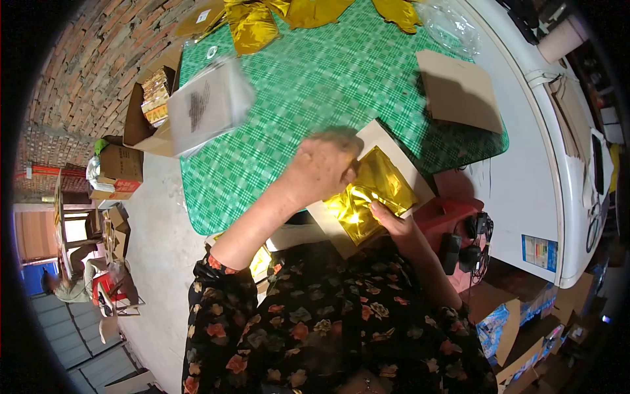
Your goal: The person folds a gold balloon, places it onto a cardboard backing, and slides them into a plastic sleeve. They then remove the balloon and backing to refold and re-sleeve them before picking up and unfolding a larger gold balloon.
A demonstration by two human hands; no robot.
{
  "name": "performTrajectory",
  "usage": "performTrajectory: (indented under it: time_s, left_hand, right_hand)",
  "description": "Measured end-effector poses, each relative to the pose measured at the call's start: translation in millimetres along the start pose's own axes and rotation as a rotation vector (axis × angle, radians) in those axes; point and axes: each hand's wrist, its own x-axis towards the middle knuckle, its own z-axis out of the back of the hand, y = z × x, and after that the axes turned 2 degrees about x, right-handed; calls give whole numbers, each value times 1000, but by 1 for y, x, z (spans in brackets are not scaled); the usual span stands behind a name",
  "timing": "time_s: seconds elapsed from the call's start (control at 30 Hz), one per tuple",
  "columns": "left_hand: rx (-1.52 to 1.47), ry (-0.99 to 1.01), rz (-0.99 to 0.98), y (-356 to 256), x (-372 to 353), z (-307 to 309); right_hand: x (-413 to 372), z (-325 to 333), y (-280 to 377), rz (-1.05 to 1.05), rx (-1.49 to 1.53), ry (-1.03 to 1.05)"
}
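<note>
In the head view, the fingers of my right hand (394,222) are closed on the gold foil bag (371,190), thumb on top of it, the others hidden. The bag lies over a pale cardboard sheet (338,235) in front of my torso, at the near edge of the counter (295,79). My left hand (325,164) is over the bag's left side with its fingers curled; it is blurred, so I cannot tell whether they grip the foil. At the counter's left side, an open cardboard box (138,121) holds packets (156,95) printed in yellow and red, and a stack of clear plastic sleeves (210,105) stands in the way, covering part of it. Farther left, on the floor, a brown carton (121,163) has a white plastic bag (94,176) against it. To my right is a red plastic container (446,209), with black power adapters (450,249) and cables beside it; I can't make out its inside. Cartons (512,335) with blue-printed contents sit at lower right, below a white appliance (541,217). More gold foil bags (252,29) lie along the far edge, near a crumpled clear bag (453,27). A tan cardboard piece (459,92) rests at the right corner.
</note>
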Motion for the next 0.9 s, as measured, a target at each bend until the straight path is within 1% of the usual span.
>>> performTrajectory:
  time_s: [0.1,0.2,0.27,0.3,0.33,0.37,0.43,0.47,0.53,0.57,0.6,0.7,0.73,0.83,0.87,0.9]
  left_hand:
    - [-33,-208,-86,-8,0,-3]
    - [-15,18,27,0,2,1]
    - [7,-23,-25,-2,-1,-2]
    - [17,-43,-51,-4,-3,-5]
    - [-39,-139,-85,-8,-2,-9]
    - [-30,-91,-72,-8,-2,-8]
    - [-12,5,-45,-10,3,5]
    - [-35,62,53,-10,6,10]
    - [-1,80,-23,-15,4,7]
    - [15,89,-57,-18,3,4]
    - [-11,21,-94,-22,3,1]
    - [-50,24,-30,-25,1,11]
    - [-91,-42,-58,-18,-3,9]
    - [-326,-244,162,-8,-12,20]
    - [-385,-302,275,-4,-22,20]
    - [-505,-332,433,-3,-34,21]
  right_hand:
    - [8,-10,7,44,69,-55]
    - [12,-18,20,69,96,-71]
    - [14,-27,39,83,86,-88]
    - [13,-26,36,26,95,-87]
    - [11,-24,29,-32,104,-85]
    - [11,-23,26,-89,114,-83]
    - [15,-29,40,-47,131,-94]
    - [16,-32,45,-26,139,-100]
    - [15,-32,44,-129,177,-84]
    - [15,-34,42,-95,154,-106]
    - [14,-37,42,-61,130,-129]
    - [15,-41,53,-103,287,-93]
    - [18,-41,51,-67,330,-49]
    - [22,-47,64,-73,342,-151]
    - [22,-44,56,-62,380,-143]
    - [19,-46,54,-61,415,-152]
